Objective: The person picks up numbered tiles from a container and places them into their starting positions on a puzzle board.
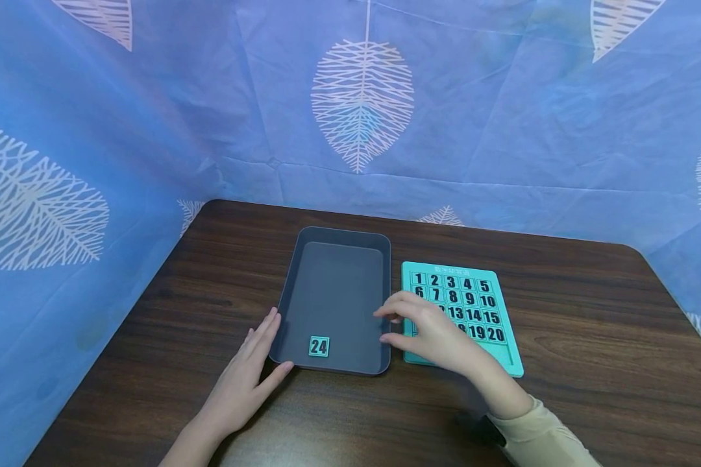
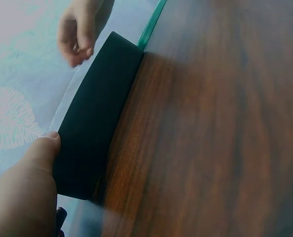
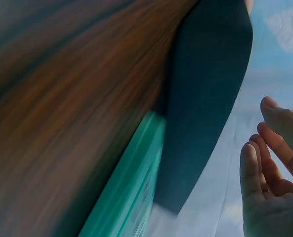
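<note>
A grey rectangular tray (image 1: 339,285) lies on the table, with a single turquoise number tile marked 24 (image 1: 319,346) inside near its front edge. At the tray's front-left corner rests my left hand (image 1: 242,383), fingers straight along the side and thumb at the front rim. My right hand (image 1: 435,331) hovers at the tray's right rim, fingers loosely bent, thumb apart from them, nothing between them in the right wrist view. Beneath and beside that hand is a turquoise number board (image 1: 509,331) with rows of tiles up to 20; the hand hides its lower-left part.
The dark wood table (image 1: 584,337) has rounded back corners. Behind it and along the left hangs a blue cloth (image 1: 491,117) with white leaf prints. The number board lies just right of the tray, with a narrow gap between.
</note>
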The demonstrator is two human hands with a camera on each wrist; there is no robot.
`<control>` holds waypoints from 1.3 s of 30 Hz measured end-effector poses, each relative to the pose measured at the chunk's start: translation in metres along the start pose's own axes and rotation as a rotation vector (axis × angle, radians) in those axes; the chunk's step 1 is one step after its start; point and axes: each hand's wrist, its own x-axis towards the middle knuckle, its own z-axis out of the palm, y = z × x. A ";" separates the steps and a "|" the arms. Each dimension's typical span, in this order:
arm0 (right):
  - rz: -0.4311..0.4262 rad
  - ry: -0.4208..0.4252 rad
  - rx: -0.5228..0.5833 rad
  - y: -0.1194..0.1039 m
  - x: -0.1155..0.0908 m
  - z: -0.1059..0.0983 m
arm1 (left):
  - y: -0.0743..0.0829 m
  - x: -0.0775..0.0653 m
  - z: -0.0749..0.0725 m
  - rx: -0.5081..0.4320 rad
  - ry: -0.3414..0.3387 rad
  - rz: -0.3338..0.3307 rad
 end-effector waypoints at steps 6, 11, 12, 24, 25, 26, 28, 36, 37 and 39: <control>-0.029 -0.087 0.043 -0.017 0.028 0.022 | 0.000 0.000 0.000 -0.006 -0.001 0.004; -0.022 -0.108 0.057 -0.021 0.043 0.039 | 0.000 0.000 0.000 0.002 -0.005 -0.004; -0.022 -0.114 0.063 -0.022 0.046 0.042 | 0.000 0.000 0.000 0.002 -0.005 -0.004; 0.096 -0.255 -0.004 -0.026 0.063 0.065 | 0.000 0.001 -0.002 -0.001 -0.013 -0.004; 0.102 -0.266 -0.013 -0.026 0.063 0.065 | 0.000 0.001 -0.002 0.000 -0.013 -0.004; 0.102 -0.278 -0.024 -0.026 0.063 0.066 | 0.000 0.001 -0.002 0.001 -0.013 -0.004; 0.094 -0.292 -0.043 -0.024 0.062 0.069 | 0.000 0.001 -0.002 0.004 -0.014 -0.005; 0.048 -0.300 -0.091 -0.020 0.064 0.075 | 0.001 0.001 -0.002 0.002 -0.016 -0.010; 0.048 -0.301 -0.089 -0.020 0.064 0.076 | 0.001 0.001 -0.002 0.002 -0.017 -0.010; 0.048 -0.301 -0.085 -0.020 0.064 0.076 | 0.001 0.001 -0.002 0.002 -0.016 -0.008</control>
